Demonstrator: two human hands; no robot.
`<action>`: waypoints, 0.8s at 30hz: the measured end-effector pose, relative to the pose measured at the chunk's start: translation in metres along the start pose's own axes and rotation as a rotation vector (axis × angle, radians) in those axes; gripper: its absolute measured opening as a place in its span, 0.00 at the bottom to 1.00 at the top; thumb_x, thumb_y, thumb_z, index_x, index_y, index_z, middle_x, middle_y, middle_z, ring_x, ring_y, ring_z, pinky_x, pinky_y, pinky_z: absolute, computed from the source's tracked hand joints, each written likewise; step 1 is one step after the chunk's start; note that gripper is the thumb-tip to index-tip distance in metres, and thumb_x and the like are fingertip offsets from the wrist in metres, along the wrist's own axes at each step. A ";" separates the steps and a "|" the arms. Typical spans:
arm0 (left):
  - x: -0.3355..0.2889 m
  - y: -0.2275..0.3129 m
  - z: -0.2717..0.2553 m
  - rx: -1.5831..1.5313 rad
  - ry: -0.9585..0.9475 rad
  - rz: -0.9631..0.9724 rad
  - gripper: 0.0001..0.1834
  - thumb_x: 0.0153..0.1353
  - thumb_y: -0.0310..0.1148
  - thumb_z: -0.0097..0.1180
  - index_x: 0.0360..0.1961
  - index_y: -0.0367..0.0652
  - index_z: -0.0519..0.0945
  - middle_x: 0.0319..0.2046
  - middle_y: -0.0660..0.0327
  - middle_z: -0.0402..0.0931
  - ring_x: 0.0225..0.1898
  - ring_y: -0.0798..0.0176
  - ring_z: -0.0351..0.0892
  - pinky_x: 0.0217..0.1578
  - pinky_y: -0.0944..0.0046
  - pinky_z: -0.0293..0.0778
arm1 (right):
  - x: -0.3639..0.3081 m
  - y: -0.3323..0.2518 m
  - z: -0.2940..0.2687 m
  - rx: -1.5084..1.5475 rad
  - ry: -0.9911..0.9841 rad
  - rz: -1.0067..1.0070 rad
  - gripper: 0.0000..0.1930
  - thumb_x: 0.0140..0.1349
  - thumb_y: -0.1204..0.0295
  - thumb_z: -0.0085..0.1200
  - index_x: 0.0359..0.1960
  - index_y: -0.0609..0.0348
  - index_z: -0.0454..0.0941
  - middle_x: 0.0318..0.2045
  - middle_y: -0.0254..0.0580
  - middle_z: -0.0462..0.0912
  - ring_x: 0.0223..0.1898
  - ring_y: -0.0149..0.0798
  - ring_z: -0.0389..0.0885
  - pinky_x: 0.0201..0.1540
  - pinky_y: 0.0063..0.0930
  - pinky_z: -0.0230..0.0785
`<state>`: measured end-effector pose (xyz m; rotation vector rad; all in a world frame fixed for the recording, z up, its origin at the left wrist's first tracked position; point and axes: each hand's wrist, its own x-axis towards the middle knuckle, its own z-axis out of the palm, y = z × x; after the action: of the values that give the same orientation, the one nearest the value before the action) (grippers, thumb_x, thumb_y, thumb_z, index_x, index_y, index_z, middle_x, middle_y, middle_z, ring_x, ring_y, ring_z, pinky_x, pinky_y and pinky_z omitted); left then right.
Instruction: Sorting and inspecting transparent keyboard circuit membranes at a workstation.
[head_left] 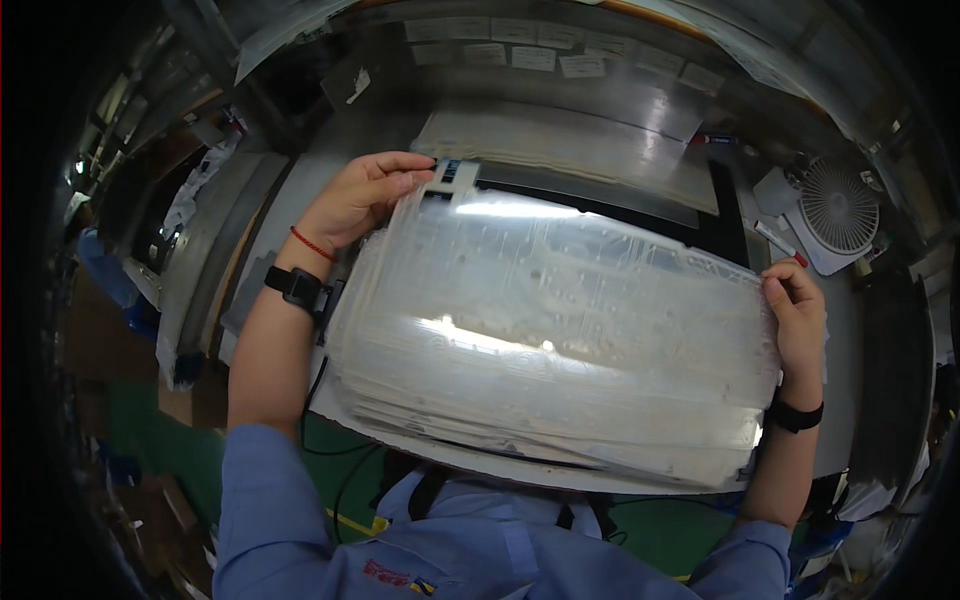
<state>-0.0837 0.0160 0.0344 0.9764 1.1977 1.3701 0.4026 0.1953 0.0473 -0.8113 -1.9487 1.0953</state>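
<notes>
A stack of translucent plastic sheets (560,300), marked with fine molded lines and dots, lies in front of me on the table. My left hand (365,200) has thumb and fingers closed at the far left corner of the top sheet. Beside those fingertips is a small pale piece with dark blue-black patches (455,176). At the right edge of the same sheet, my right hand (797,315) is closed with thumb and curled fingers. Just beyond the stack lies a flat black-framed panel (730,205), partly covered by the sheets.
Another pile of pale sheets (540,142) lies at the back. A white fan (838,208) stands at the far right, near a red-capped marker (780,242). A second marker (716,140) rests farther back. Paper labels (533,58) line the back wall. Cables hang at the table's front left.
</notes>
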 end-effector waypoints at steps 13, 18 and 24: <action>0.003 -0.002 0.003 0.055 0.158 0.064 0.13 0.63 0.28 0.56 0.48 0.37 0.77 0.34 0.65 0.79 0.30 0.75 0.73 0.35 0.75 0.73 | -0.001 -0.001 0.006 -0.003 -0.001 0.141 0.06 0.63 0.74 0.56 0.37 0.63 0.79 0.32 0.28 0.79 0.35 0.22 0.73 0.41 0.16 0.64; 0.003 -0.004 -0.002 0.074 0.130 0.086 0.13 0.65 0.31 0.54 0.49 0.37 0.77 0.35 0.64 0.80 0.27 0.77 0.71 0.29 0.77 0.70 | -0.001 -0.002 0.006 0.029 0.032 0.147 0.05 0.63 0.74 0.56 0.38 0.62 0.79 0.32 0.28 0.78 0.35 0.22 0.73 0.40 0.16 0.64; 0.001 -0.002 -0.001 0.207 0.019 0.026 0.13 0.66 0.34 0.53 0.48 0.38 0.76 0.32 0.65 0.80 0.22 0.79 0.68 0.23 0.80 0.63 | 0.001 0.006 0.003 0.074 0.097 0.119 0.07 0.64 0.73 0.55 0.40 0.63 0.78 0.33 0.28 0.78 0.34 0.21 0.73 0.38 0.14 0.63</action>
<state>-0.0846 0.0170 0.0327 1.1286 1.3653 1.2968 0.4005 0.1970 0.0412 -0.9318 -1.7884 1.1691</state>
